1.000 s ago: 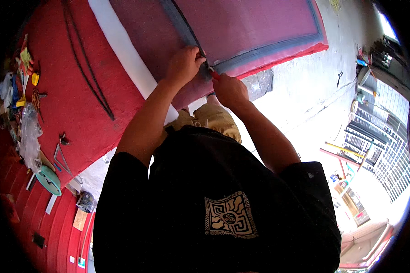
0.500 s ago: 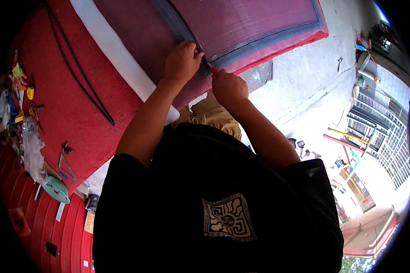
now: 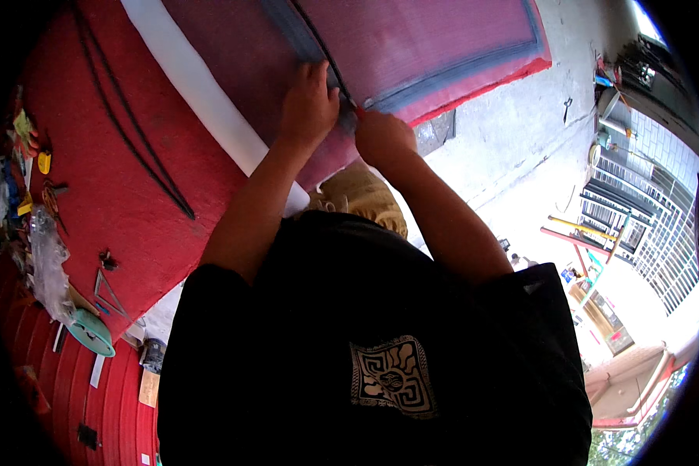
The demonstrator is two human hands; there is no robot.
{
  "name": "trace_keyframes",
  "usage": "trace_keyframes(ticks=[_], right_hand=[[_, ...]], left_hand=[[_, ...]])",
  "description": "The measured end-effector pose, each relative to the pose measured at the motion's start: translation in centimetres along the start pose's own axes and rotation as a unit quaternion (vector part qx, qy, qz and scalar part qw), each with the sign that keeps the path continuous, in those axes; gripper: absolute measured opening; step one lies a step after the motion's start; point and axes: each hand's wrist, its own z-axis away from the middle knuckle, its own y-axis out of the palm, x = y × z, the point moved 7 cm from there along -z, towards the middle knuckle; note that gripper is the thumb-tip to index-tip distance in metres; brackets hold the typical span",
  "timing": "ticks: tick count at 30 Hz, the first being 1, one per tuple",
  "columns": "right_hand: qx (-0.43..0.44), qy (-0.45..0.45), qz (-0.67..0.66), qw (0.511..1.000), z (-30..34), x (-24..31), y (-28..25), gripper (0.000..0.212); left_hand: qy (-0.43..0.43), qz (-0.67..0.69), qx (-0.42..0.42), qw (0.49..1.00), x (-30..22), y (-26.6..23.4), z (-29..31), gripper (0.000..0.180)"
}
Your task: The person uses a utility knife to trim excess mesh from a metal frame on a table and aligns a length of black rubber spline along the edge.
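1. Red tool (image 3: 359, 112): gripped in the right hand (image 3: 386, 141), fingers curled closed around it, at the mesh sheet's (image 3: 435, 46) near edge.
2. Left hand (image 3: 311, 107): fingers partly extended, thumb apart, beside the black cord (image 3: 324, 48); any hold cannot be told.
3. Mesh sheet: lies on the red table (image 3: 163, 163).
4. White strip (image 3: 202, 81): left of the mesh.
5. Looped black cord (image 3: 124, 113): farther left.

Floor (image 3: 512, 132): pale grey, brightly daylit, right of right hand (image 3: 384, 141); tiled wall (image 3: 651, 151): white, farther right of same; barred grille (image 3: 664, 279): white, far right of same; table (image 3: 159, 147): red-covered, left of left hand (image 3: 309, 105); ribbed surface (image 3: 105, 388): red, well left of and behind left hand; foliage (image 3: 621, 449): green, far right, behind right hand
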Motion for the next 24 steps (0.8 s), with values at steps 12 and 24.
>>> trace_keyframes(ticks=[12, 24], right_hand=[[0.002, -0.030, 0.044, 0.999, -0.2, 0.3, 0.7, 0.039], [-0.079, -0.086, 0.014, 0.993, -2.1, 2.8, -1.5, 0.030]], left_hand=[[0.071, -0.204, 0.055, 0.975, 1.6, -0.9, -0.9, 0.075], [0.079, -0.211, 0.025, 0.974, 0.4, -2.3, -1.7, 0.069]])
